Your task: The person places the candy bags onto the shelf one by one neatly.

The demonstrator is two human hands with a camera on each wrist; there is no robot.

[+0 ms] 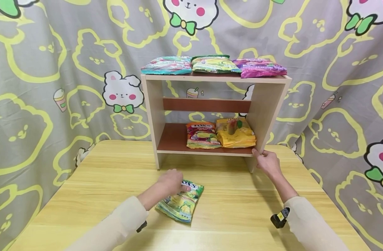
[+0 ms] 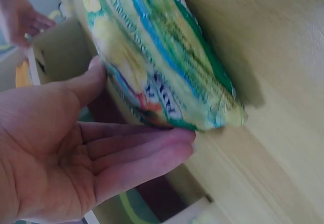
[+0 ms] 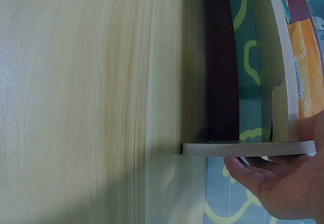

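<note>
In the head view a green and yellow candy bag (image 1: 181,206) lies over the table in front of the shelf. My left hand (image 1: 171,183) pinches its top end between thumb and fingers. The left wrist view shows the printed bag (image 2: 162,57) tilted, its end at my thumb and fingertips. My right hand (image 1: 268,162) grips the front edge of the right side panel of the small wooden shelf (image 1: 268,111), near the lower board. From the right wrist, the thumb is on the inner side and the fingers (image 3: 248,176) are behind the panel's outer side.
On the top board lie a teal bag (image 1: 167,66), a green bag (image 1: 214,65) and a purple bag (image 1: 260,67). The lower board holds a red-orange bag (image 1: 202,136) and a yellow bag (image 1: 236,135). A patterned curtain (image 1: 94,101) hangs behind the table (image 1: 116,174).
</note>
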